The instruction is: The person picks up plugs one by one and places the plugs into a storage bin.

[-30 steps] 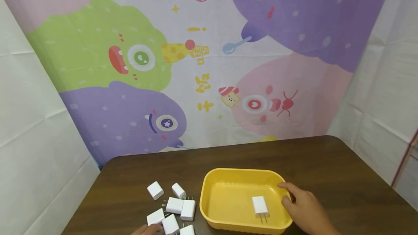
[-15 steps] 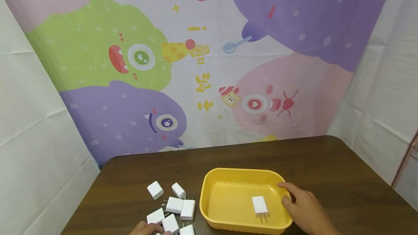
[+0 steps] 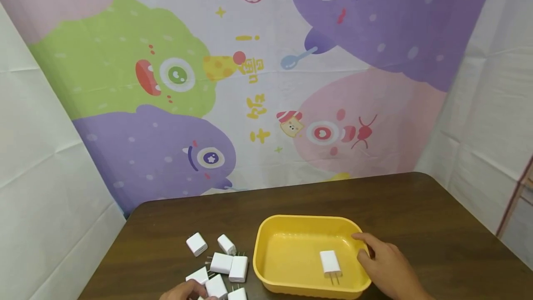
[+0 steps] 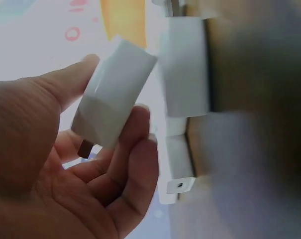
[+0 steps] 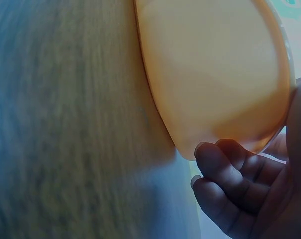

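In the left wrist view my left hand (image 4: 85, 144) pinches a white charger (image 4: 115, 89) between thumb and fingers, a metal prong showing at its lower end. From the head view, that hand (image 3: 185, 290) is at the bottom edge beside a group of white chargers (image 3: 221, 263). My right hand (image 3: 391, 265) grips the right rim of the yellow bin (image 3: 266, 244); in the right wrist view its fingers (image 5: 225, 174) curl at the bin's wall (image 5: 215, 64). One white charger (image 3: 330, 263) lies inside the bin, prongs toward the near side.
Two chargers lie at the back of the group, one at the left (image 3: 196, 244) and one nearer the bin (image 3: 226, 244). The dark wooden table (image 3: 200, 212) ends at a patterned cloth (image 3: 266, 165), with white cloth at both sides.
My left hand has come further into the head view over the near chargers, its fingers now around one. The right hand keeps its place on the bin; the head view has shifted slightly.
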Demonstrator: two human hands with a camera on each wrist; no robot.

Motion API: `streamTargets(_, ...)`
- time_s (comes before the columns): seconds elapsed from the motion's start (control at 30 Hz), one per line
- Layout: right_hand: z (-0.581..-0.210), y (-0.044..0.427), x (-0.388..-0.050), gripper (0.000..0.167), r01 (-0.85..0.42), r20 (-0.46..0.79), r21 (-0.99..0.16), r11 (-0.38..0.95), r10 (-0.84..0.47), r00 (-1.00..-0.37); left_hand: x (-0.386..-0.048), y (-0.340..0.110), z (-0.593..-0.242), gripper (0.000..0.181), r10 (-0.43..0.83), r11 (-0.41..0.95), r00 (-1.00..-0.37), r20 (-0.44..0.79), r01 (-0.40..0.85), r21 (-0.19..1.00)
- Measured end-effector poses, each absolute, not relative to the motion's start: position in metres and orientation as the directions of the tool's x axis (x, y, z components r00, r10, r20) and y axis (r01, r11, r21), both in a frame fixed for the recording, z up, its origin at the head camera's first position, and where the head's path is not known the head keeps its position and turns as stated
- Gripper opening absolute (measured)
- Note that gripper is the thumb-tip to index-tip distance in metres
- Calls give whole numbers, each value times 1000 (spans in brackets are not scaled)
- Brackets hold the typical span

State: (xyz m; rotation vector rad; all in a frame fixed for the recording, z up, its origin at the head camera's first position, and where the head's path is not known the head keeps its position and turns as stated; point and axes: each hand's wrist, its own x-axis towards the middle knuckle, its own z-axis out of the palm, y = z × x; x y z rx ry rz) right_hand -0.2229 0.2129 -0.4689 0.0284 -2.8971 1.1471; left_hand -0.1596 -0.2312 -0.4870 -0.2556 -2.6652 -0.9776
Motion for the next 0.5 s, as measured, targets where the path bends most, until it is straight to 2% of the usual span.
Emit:
streamTargets(0.03,-469,213,-223,37,-26,33,-684,729,-5,-999,-158,-229,-481,27,34,764,-969,244,183,619)
streamTargets(0.1,-469,213,-223,36,-25,34,-686,727,-3,-999,-158,-228,-472,27,31,767,-989,143,116,632)
streamTargets(0.27,-471,214,-224,37,-22,30,-686,727,-2,-1000,-166,-224,-457,29,52,795,-999,5,45,604)
streamTargets(0.5,-472,213,-225,37,-24,34,-684,729,-1,-999,-175,-224,-449,26,182,790,-983,-36,125,601)
